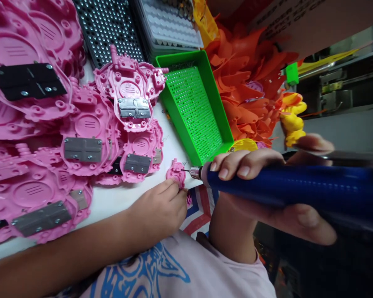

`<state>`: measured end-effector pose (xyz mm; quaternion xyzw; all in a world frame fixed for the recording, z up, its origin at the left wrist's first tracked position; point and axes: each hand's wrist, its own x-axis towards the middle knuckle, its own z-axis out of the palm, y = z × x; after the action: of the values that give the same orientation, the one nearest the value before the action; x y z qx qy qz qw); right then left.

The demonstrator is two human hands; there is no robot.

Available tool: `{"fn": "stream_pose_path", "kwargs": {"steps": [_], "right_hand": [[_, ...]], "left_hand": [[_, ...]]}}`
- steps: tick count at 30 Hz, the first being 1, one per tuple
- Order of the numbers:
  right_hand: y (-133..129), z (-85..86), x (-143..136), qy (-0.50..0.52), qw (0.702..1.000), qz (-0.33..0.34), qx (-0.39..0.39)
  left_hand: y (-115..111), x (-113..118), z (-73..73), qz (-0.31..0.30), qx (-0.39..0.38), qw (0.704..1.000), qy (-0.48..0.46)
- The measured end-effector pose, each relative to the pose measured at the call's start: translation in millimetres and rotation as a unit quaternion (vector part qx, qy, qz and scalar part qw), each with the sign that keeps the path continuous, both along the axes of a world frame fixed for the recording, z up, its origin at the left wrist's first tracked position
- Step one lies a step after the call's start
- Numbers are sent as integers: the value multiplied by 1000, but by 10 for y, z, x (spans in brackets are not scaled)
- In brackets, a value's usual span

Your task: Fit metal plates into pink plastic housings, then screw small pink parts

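Observation:
My left hand (163, 207) holds a small pink plastic part (175, 173) at the table's near edge, its fingers pressed against the part's lower side. In my right hand (251, 178) is a blue electric screwdriver (276, 182), lying sideways with the fingers wrapped round its body. Its thin bit points left and reaches the right side of the small pink part; whether it touches a screw is too small to tell. Larger pink housings with grey metal plates (82, 150) are stacked left of my hands. One housing (132, 89) with a shiny plate lies on top of others.
Beyond my hands stands a green basket (219, 107) with a perforated bottom. Behind it are a black tray of screws (112, 29) and clear stacked trays (170, 25). Orange plastic pieces (242, 91) are heaped at the right, near yellow parts (294, 120) and a cardboard box (317, 25).

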<state>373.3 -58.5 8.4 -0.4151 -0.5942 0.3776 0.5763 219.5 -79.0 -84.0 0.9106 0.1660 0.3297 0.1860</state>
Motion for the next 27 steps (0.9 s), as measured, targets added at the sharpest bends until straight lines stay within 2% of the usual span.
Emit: {"fn": "stream_pose_path", "kwargs": {"steps": [1, 3, 5, 7, 10, 16, 20, 27], "right_hand": [[-2, 38, 47, 9, 999, -13, -31], [9, 116, 154, 29, 996, -70, -36], [65, 158, 258, 35, 986, -155, 43], [169, 141, 342, 24, 964, -242, 109], [346, 34, 424, 21, 938, -331, 100], [504, -156, 493, 17, 940, -332, 82], [517, -189, 487, 42, 933, -349, 82], [522, -201, 518, 16, 940, -323, 104]], "left_hand": [[-1, -7, -2, -2, 2, 1000, 5], [-1, -19, -9, -8, 8, 1000, 18], [-3, -29, -18, -12, 13, 999, 27], [-8, -34, -29, -13, 15, 999, 28], [-21, -30, -48, -9, 9, 1000, 22], [-26, -13, -65, -7, 4, 1000, 24], [-23, -12, -63, -5, -2, 1000, 23], [-34, -19, -60, -11, -6, 999, 34]]}}
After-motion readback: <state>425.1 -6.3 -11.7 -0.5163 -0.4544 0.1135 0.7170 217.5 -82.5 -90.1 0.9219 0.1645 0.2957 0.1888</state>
